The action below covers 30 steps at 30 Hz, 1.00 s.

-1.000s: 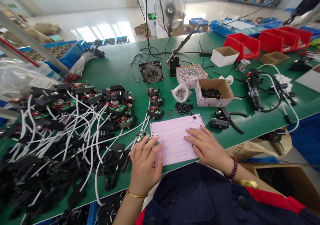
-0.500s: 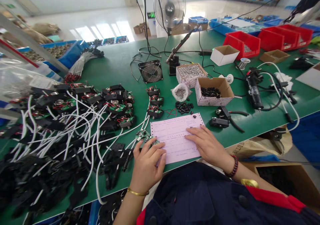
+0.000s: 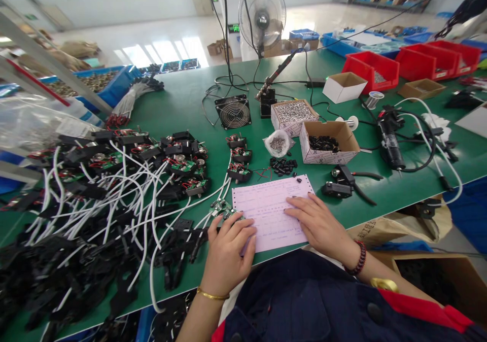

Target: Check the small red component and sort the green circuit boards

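Note:
A pink printed form (image 3: 268, 212) with perforated edges lies flat on the green bench mat (image 3: 182, 108). My right hand (image 3: 317, 225) rests on its right part, fingers spread and holding nothing. My left hand (image 3: 228, 253) lies at the form's lower left edge, with its fingertips on the paper. Just above that hand sit small green circuit boards (image 3: 222, 208). To the left, a large heap of black housings with circuit boards and white cables (image 3: 114, 190) covers the bench.
Above the form stand an open box of screws (image 3: 294, 112), a box of black parts (image 3: 329, 141), and pliers (image 3: 361, 187). A soldering iron (image 3: 277, 73) and a grilled cooling fan (image 3: 233, 112) stand farther back. Red bins (image 3: 371, 70) line the back right.
The whole view has shifted slightly with my head. My left hand has edged a little further over the form's left edge, and my right hand stays on the form.

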Each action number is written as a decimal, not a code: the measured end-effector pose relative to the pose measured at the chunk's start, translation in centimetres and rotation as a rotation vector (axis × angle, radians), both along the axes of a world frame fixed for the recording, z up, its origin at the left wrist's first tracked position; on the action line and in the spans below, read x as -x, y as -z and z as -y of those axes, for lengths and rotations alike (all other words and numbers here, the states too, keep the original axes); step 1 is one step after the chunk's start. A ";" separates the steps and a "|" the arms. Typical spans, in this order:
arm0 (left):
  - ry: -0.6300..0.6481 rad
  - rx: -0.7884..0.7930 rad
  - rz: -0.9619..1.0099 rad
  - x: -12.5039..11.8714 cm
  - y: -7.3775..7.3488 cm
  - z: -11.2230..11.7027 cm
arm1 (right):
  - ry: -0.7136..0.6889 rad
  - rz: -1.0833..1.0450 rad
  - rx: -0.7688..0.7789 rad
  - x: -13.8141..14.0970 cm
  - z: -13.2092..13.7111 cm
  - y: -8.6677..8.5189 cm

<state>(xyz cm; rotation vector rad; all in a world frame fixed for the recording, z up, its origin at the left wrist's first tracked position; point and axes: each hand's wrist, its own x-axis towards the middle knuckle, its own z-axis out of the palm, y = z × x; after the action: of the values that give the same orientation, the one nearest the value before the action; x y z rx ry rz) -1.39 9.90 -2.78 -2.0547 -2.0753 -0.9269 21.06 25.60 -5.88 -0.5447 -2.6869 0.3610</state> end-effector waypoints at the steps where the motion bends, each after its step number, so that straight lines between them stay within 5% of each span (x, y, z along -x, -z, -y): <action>1: 0.001 -0.001 0.000 0.0 0.0 0.0 | 0.000 0.003 0.004 0.0 0.0 0.0; 13: 0.002 -0.019 -0.017 0.2 0.5 0.0 | 0.018 -0.081 -0.013 0.4 -0.1 0.6; 19: 0.020 -0.085 -0.061 0.6 0.5 0.0 | 0.059 -0.432 0.023 -0.4 0.0 1.1; 23: 0.145 -0.162 -0.057 0.3 0.7 1.1 | 0.098 -0.587 0.099 -1.7 0.4 1.6; 27: 0.320 -0.027 0.222 -1.3 2.5 3.8 | 0.121 -0.626 0.105 -3.9 0.9 1.9; 30: 0.332 0.194 0.494 -1.9 4.5 6.2 | 0.211 -0.676 0.054 -6.1 0.8 2.2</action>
<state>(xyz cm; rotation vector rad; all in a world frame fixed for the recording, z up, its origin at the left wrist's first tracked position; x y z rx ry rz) 0.54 3.67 -7.28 -2.5361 -2.1405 -1.4655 27.14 24.80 -8.05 -0.5861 -1.9583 0.4602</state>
